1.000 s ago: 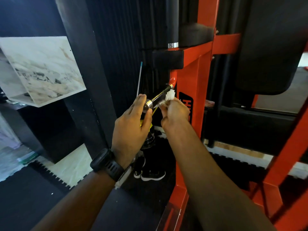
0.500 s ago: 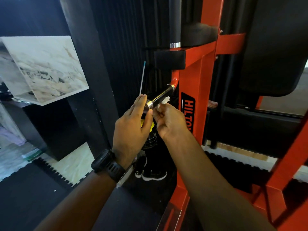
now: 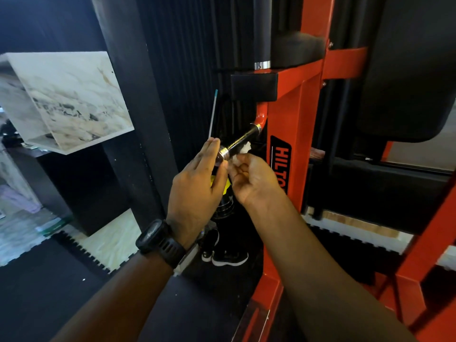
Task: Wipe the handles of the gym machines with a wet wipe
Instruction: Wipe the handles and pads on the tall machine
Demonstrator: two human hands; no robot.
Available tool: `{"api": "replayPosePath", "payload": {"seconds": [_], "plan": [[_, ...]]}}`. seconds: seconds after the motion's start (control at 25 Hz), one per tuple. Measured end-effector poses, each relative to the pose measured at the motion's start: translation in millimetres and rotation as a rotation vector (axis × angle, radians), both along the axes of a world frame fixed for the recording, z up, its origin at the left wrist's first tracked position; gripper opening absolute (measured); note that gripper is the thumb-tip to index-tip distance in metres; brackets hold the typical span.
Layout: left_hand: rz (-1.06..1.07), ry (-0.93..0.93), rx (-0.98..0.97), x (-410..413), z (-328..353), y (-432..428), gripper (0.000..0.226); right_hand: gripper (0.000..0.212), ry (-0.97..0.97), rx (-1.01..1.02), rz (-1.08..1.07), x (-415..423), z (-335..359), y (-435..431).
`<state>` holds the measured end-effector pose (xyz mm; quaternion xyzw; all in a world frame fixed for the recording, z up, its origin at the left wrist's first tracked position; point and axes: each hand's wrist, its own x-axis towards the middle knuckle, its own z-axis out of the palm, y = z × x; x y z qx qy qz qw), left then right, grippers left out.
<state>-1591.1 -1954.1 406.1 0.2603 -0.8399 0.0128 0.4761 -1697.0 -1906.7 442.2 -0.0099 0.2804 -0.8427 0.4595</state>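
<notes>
A short black handle (image 3: 240, 141) with chrome end rings sticks out from the orange machine frame (image 3: 293, 134). My left hand (image 3: 197, 186) is flat, fingers straight, its fingertips resting against the handle's near chrome end. My right hand (image 3: 251, 178) pinches a crumpled white wet wipe (image 3: 243, 150) and presses it under the handle's near half. Most of the wipe is hidden in my fingers.
A black pad (image 3: 407, 70) hangs at the upper right of the frame. A marble-patterned shelf (image 3: 66, 99) juts out at the left beside a black pillar (image 3: 128, 107). Black shoes (image 3: 225, 253) and a dark bottle stand on the floor below the handle.
My right hand has slid the wipe down the handle from its far end toward the near chrome end. My left hand has stayed on the handle's tip.
</notes>
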Motion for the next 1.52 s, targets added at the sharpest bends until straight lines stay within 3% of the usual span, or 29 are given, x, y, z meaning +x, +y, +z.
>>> {"api": "replayPosePath", "payload": {"seconds": [0.08, 0.16, 0.24, 0.32, 0.4, 0.52, 0.68, 0.84, 0.96, 1.12, 1.24, 1.4, 1.52], "plan": [[-0.003, -0.001, -0.001, 0, 1, 0, 0.049, 0.023, 0.173, 0.008, -0.208, -4, -8, -6], [0.002, 0.007, 0.004, 0, 1, 0, 0.049, 0.031, 0.659, 0.148, -0.465, -7, -17, -10], [0.000, 0.024, -0.001, 0, -2, 2, 0.050, 0.032, 1.172, 0.161, -0.660, -8, -27, -10], [0.004, 0.045, -0.015, -2, -5, 2, 0.051, 0.034, 1.695, 0.047, -0.739, -26, -39, -14], [0.003, 0.068, -0.016, -5, -7, 1, 0.051, 0.039, 2.042, 0.017, -0.656, -59, -36, -18], [-0.012, 0.128, -0.011, -8, -10, 3, 0.049, 0.035, 2.079, 0.166, -0.616, -79, -16, -18], [0.002, 0.136, -0.015, -10, -12, 4, 0.048, 0.038, 2.312, 0.016, -0.568, -85, -6, -17], [0.002, 0.153, -0.011, -10, -14, 4, 0.047, 0.038, 2.303, 0.173, -0.541, -93, 12, -19], [0.005, 0.172, -0.024, -12, -13, 5, 0.047, 0.035, 2.514, -0.007, -0.324, -86, 18, -17], [0.017, 0.157, -0.026, -12, -13, 6, 0.046, 0.028, 2.471, 0.051, -0.193, -96, 44, -27], [0.046, 0.145, -0.043, -13, -12, 4, 0.047, 0.025, 2.573, -0.051, 0.121, -72, 54, -27], [0.066, 0.145, -0.013, -12, -11, 6, 0.048, 0.033, 2.546, 0.256, 0.321, -77, 82, -37], [0.074, 0.124, -0.019, -11, -11, 5, 0.049, 0.029, 2.679, 0.315, 0.318, -70, 82, -42]]}}
